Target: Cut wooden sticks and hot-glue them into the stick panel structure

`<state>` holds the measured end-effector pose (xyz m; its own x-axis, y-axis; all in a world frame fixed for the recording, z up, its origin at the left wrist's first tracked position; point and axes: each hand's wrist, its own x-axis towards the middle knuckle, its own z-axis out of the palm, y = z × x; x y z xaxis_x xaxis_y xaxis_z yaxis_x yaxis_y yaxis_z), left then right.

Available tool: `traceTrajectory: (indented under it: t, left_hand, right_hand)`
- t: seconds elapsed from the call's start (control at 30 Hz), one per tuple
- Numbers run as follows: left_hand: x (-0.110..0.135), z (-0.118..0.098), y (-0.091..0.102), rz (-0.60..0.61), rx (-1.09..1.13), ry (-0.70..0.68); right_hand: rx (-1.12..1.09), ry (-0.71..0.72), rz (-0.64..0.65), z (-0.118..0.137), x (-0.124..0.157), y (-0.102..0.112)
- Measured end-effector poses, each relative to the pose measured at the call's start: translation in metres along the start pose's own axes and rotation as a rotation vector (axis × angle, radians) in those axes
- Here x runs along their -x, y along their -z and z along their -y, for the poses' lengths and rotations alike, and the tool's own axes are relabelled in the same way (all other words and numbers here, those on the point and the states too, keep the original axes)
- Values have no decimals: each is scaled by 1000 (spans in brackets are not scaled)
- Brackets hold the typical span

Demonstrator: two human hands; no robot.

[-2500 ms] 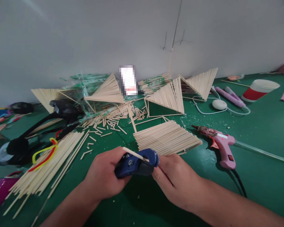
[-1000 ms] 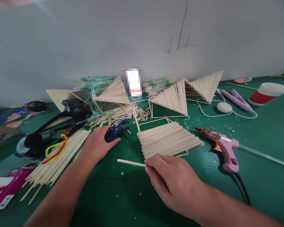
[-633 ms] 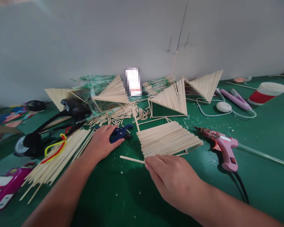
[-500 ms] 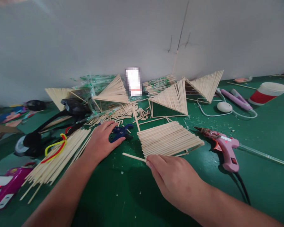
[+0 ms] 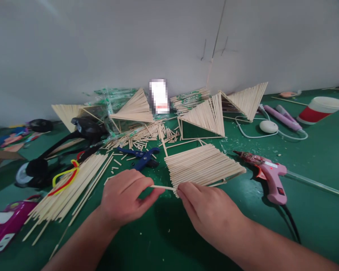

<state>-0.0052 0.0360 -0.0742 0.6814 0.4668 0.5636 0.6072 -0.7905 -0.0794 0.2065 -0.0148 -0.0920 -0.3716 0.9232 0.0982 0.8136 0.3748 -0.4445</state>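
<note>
A short wooden stick (image 5: 163, 187) is held level between both hands just above the green table (image 5: 313, 158). My left hand (image 5: 124, 201) pinches its left end and my right hand (image 5: 206, 210) pinches its right end. The stick sits right at the near edge of a flat panel of glued sticks (image 5: 202, 165). The blue cutter (image 5: 141, 156) lies open on the table beyond my left hand, untouched.
A pink glue gun (image 5: 267, 175) lies right of the panel, cord trailing forward. Long loose sticks (image 5: 67, 188) fan out at left beside black tools (image 5: 59, 150). Triangular stick frames (image 5: 206, 116), cut offcuts (image 5: 135, 139) and a red-and-white cup (image 5: 318, 109) stand further back.
My left hand let go of the blue cutter, left it on the table and came back to take the stick's free end. My right hand kept the stick near the panel's edge.
</note>
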Motion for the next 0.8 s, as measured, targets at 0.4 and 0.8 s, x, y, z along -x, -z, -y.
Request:
traceTrajectory:
  t: [0.4,0.8]
  left_hand:
    - [-1,4,1,51,350,216]
    - [3,42,-9,-252,1027,1117]
  right_hand:
    - [-40,7,-61,1,0,6]
    - [-176,282,-132,5,5,11]
